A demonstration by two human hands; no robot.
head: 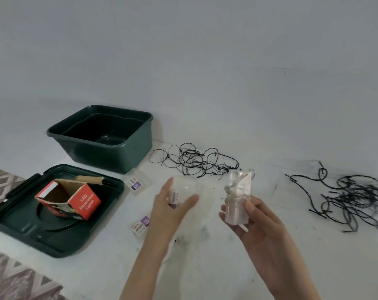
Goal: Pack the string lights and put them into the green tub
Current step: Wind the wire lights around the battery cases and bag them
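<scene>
My right hand point(255, 221) grips a small clear packet point(238, 198) with pale wound string lights inside, held upright above the white surface. My left hand point(170, 204) holds a clear plastic bag point(184, 187) with a small label showing through it. The green tub point(110, 137) stands with nothing in it at the back left. Two loose tangles of dark string lights lie on the surface: one point(196, 160) just right of the tub, a thicker one point(352, 195) at the far right.
The tub's green lid point(21, 226) lies upside down at the left with a torn red "LED Decorative Lights" box point(75, 200) on it. Two small labelled packets point(136, 182) point(141, 225) lie near the lid. A patterned rug point(15, 278) borders the lower left.
</scene>
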